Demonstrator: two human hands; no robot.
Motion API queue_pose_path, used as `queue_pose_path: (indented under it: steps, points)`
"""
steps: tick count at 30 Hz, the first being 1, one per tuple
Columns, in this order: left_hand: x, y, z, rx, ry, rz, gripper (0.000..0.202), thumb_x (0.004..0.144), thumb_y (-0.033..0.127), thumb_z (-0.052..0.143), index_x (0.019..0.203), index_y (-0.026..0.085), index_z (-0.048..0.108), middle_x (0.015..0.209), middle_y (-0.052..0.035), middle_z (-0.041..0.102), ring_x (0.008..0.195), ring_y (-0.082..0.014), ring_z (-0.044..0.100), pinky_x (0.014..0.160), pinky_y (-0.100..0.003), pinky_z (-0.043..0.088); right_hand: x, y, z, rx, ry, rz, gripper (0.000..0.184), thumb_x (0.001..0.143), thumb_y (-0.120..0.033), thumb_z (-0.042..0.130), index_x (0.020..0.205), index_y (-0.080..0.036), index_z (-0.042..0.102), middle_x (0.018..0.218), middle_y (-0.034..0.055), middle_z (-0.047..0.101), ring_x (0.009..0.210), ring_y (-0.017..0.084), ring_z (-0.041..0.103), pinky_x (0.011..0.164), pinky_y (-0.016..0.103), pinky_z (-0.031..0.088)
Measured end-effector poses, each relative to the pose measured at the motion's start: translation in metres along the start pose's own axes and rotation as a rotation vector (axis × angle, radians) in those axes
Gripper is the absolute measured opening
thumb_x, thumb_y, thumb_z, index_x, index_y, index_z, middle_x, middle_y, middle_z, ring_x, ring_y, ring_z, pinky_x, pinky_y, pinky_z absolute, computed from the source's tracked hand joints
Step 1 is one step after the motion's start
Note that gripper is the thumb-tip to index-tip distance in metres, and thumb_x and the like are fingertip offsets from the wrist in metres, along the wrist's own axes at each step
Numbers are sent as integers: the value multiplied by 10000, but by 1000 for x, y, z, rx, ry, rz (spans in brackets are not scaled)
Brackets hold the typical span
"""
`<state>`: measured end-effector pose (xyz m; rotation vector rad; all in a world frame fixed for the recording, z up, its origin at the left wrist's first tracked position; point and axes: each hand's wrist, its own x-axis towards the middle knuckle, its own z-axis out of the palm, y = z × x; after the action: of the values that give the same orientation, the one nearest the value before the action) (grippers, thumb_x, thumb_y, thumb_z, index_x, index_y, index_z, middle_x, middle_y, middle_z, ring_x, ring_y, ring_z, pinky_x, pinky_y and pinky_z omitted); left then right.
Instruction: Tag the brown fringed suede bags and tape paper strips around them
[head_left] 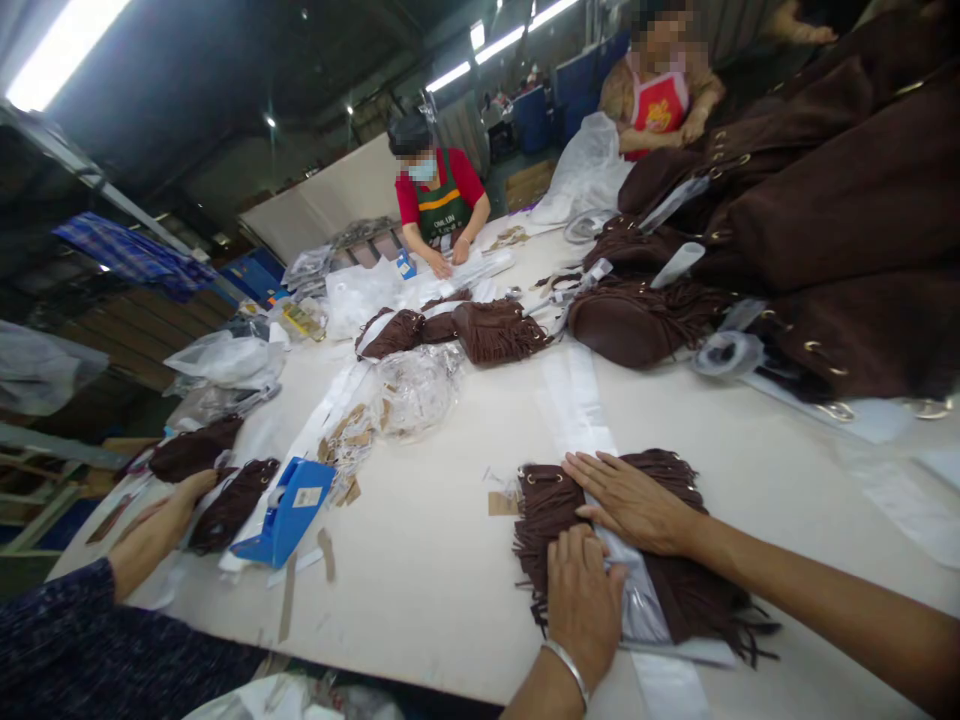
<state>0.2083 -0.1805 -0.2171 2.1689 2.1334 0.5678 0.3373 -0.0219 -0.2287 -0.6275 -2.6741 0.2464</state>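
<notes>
A dark brown fringed bag (679, 590) lies on the table in front of me, with metal eyelets near its upper edge. A white strip (634, 575) runs across the middle of the bag. My right hand (634, 505) rests flat over the upper part of the bag and strip, fingers stretched out. Just below, my left hand (581, 590), with a silver bangle at the wrist, has bent fingers closed at the strip's left edge. Its fingertips partly hide what they pinch. Beside the bag's left edge lies a brown paper tag (502, 503).
A blue tape dispenser (289, 515) stands left of centre. Piled brown bags (847, 220) fill the right; more fringed bags (499, 330) lie mid-table. A co-worker's hand (161, 525) touches a bag at left. Another person (442, 205) works across the table (420, 570).
</notes>
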Motion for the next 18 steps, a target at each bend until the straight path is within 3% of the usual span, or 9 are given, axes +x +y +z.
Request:
queue_pose_path:
  steps: [4, 7, 9, 12, 14, 16, 18]
  points:
    - [1, -1, 3, -25, 41, 16, 158, 912, 297, 612, 1033, 212, 559, 1082, -51, 603, 1006, -232, 556, 930, -417, 447, 0, -1, 1, 18, 10, 10, 651, 995, -440, 443, 1558, -172, 253, 1541, 139, 391, 1421, 279, 369, 1155, 511, 308]
    - [7, -1, -2, -70, 75, 49, 143, 890, 275, 641, 981, 205, 556, 1029, -44, 610, 966, -223, 569, 874, -390, 466, 4, -4, -10, 4, -91, 58, 619, 1008, -463, 389, 1526, -129, 331, 1538, 164, 388, 1422, 290, 366, 1153, 502, 303]
    - [9, 0, -13, -99, 90, 81, 137, 877, 257, 658, 958, 204, 561, 1036, -47, 615, 977, -219, 578, 855, -374, 475, 9, -6, -25, -14, -194, 97, 609, 1017, -475, 339, 1497, -102, 380, 1520, 180, 416, 1410, 300, 383, 1142, 488, 311]
    - [-3, 4, -39, -141, 133, 94, 138, 905, 250, 613, 1031, 207, 576, 1202, -87, 589, 1125, -239, 555, 950, -408, 454, 18, -3, -47, -29, -287, 142, 592, 1012, -511, 316, 1407, -113, 505, 1342, 193, 605, 1257, 311, 557, 1040, 457, 410]
    - [-23, 11, -57, -245, 212, 20, 194, 936, 249, 551, 1124, 212, 578, 1307, -119, 545, 1242, -263, 500, 1053, -459, 391, 24, 3, -56, -29, -326, 180, 590, 982, -563, 367, 1331, -137, 580, 1206, 189, 683, 1132, 318, 636, 954, 435, 456]
    - [-48, 22, -68, -470, 253, -146, 204, 947, 271, 521, 1127, 219, 600, 1260, -120, 577, 1228, -263, 519, 1075, -460, 377, 30, 11, -60, -21, -374, 225, 608, 933, -622, 431, 1271, -156, 624, 1170, 189, 695, 1094, 333, 650, 907, 420, 466]
    - [-71, 36, -69, -806, 127, -411, 184, 924, 334, 561, 1026, 200, 633, 1060, -104, 650, 1042, -245, 618, 967, -412, 469, 36, 19, -61, -2, -431, 271, 640, 891, -676, 459, 1215, -161, 657, 1159, 188, 698, 1080, 341, 654, 872, 405, 470]
